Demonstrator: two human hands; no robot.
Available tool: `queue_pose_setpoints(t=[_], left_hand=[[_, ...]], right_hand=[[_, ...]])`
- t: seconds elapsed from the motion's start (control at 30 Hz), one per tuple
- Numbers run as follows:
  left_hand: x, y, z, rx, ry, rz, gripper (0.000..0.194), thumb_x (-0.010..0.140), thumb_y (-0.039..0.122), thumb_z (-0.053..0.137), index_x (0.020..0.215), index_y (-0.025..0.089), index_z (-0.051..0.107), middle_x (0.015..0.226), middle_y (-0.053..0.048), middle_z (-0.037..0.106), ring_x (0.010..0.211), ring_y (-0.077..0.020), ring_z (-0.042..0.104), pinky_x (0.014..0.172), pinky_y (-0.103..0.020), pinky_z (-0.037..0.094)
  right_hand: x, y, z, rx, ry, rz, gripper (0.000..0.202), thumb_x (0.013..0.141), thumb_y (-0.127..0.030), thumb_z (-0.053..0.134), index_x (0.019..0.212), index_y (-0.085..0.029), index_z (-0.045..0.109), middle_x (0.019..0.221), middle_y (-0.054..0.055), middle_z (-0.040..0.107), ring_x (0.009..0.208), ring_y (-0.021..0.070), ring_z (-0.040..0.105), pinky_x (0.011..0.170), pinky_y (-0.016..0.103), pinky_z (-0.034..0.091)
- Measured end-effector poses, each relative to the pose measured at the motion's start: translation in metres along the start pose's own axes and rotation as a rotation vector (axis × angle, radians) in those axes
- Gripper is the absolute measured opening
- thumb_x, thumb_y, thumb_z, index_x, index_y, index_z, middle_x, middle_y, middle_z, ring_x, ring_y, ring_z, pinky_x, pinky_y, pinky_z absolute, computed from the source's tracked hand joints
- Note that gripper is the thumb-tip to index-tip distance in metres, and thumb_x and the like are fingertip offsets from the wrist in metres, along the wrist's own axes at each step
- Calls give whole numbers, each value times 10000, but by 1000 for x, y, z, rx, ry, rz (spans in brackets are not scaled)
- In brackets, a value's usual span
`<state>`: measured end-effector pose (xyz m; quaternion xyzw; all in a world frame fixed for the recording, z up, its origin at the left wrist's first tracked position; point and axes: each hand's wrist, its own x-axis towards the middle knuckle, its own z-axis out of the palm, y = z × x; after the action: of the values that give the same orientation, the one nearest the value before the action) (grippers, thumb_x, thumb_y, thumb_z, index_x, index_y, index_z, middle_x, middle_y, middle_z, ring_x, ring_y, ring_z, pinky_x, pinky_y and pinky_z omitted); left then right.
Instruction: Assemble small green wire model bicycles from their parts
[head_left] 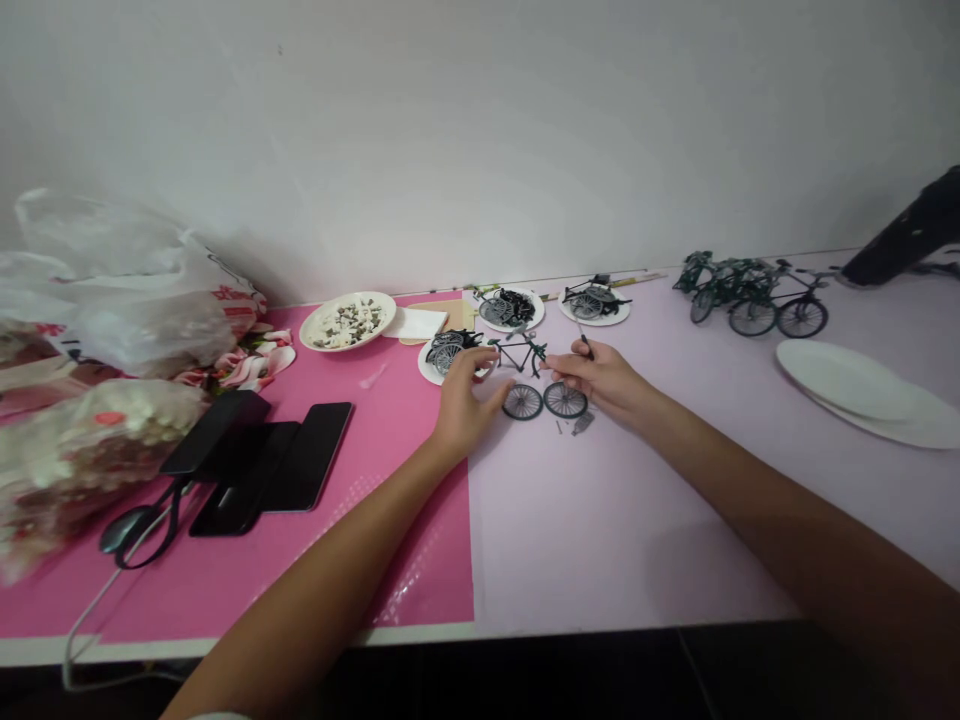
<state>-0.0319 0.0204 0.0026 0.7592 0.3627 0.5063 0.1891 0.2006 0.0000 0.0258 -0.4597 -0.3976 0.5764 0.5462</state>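
A small dark bicycle frame (517, 352) lies between my hands on the pale sheet. Two loose spoked wheels, one on the left (522, 402) and one on the right (565, 400), are just below it. My left hand (466, 405) is open, thumb and index finger apart, with the index fingertip beside the frame's left end. My right hand (596, 378) is closed around a thin dark tool (587, 346), its fingertips close to the frame's right end. Tiny parts (582, 423) lie below the right wheel.
Plates of black parts, one near my left hand (429, 372) and others behind (538, 318), stand near the wall. Several small bicycles (752, 318) and white plates (847, 380) are at the right. Phones (307, 460), bags (142, 310) and a bowl (306, 335) are at the left.
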Motion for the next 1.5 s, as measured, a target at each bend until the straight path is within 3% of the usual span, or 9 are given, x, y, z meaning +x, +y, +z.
queue_pose_setpoints(t=[0.13,0.3,0.47,0.73,0.93,1.03,1.2,1.37,1.5], left_hand=[[0,-10,1,69,60,-128,537,771,337,896,1183,206,578,1203,-111,622,1107,-261,628,894,-389,543],[1,-8,-1,76,7,-122,770,710,484,938,1335,236,562,1305,-135,599,1185,-304,597,944,-420,525],[1,3,-3,56,-70,-91,598,754,485,910,1256,246,689,1238,-116,699,1237,-314,586,1069,-472,484],[0,3,1,-60,-159,-65,269,742,424,920,894,229,814,928,-82,778,981,-273,671,971,-466,544],[-2,10,0,-107,-148,-125,205,836,389,817,780,198,771,831,-62,768,811,-214,684,840,-371,565],[-1,15,0,-127,-131,-246,264,820,401,809,724,171,723,743,-33,716,730,-180,648,720,-303,531],[3,18,-1,-300,-214,-407,273,801,402,800,768,140,729,728,-35,708,671,-150,622,641,-268,502],[7,17,-2,-358,-233,-440,306,761,429,832,711,149,720,689,-40,713,633,-146,620,622,-271,518],[7,14,-1,-392,-251,-489,311,739,436,853,756,146,741,697,-44,725,629,-151,644,629,-277,534]], right_hand=[[4,-2,-6,87,-33,19,636,588,-286,1022,791,-248,421,831,32,734,734,137,652,553,192,521],[5,-4,-11,105,-70,30,611,600,-261,1018,790,-248,438,862,32,742,732,143,655,561,206,555],[-1,-3,-8,51,-110,119,562,641,-279,1010,839,-234,486,848,44,742,687,119,629,552,184,549],[-4,4,-1,-35,-166,99,578,664,-339,981,823,-248,433,762,12,685,693,148,644,539,225,537],[-10,7,8,-33,-221,111,628,672,-413,965,833,-259,378,657,-60,586,517,83,443,414,191,336],[-13,4,12,-21,-183,69,621,707,-461,943,830,-255,370,678,-52,593,507,71,417,413,190,271],[-6,7,11,-30,17,-138,699,643,-461,969,836,-257,330,909,-40,652,549,60,490,413,185,279],[0,7,7,-61,64,-200,756,605,-572,948,869,-276,305,819,-75,619,490,83,535,381,199,277],[0,3,4,-67,109,-201,684,720,-701,835,850,-277,315,590,-95,520,470,127,553,394,221,304]])
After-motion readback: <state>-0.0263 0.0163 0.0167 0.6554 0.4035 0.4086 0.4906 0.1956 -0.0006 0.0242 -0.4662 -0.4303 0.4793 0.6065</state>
